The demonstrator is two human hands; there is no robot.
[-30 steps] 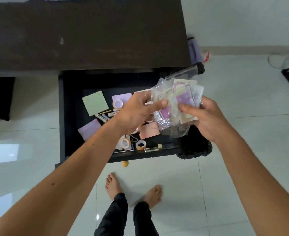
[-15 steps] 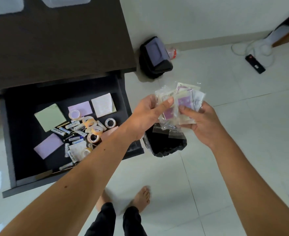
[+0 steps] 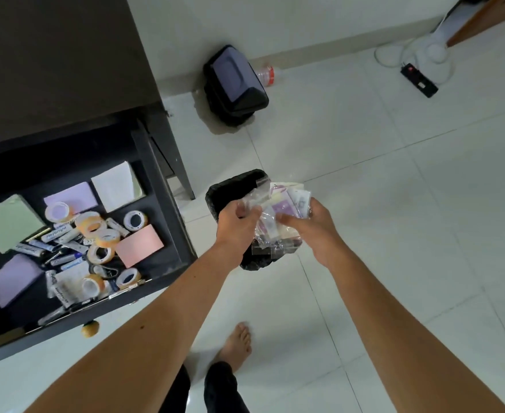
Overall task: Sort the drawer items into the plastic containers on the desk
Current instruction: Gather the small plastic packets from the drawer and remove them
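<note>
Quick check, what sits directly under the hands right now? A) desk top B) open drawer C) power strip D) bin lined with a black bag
D: both hands hold the bundle of clear plastic packets over the black-lined bin; the open drawer lies off to the left.

No sleeves are worn: both forearms are seen bare up to the left hand and the right hand. No rings, watch or bands are seen on the hands or wrists. Below the hands, dark, black-looking trousers are worn, reaching the ankles. No footwear is worn; one bare foot is seen.
</note>
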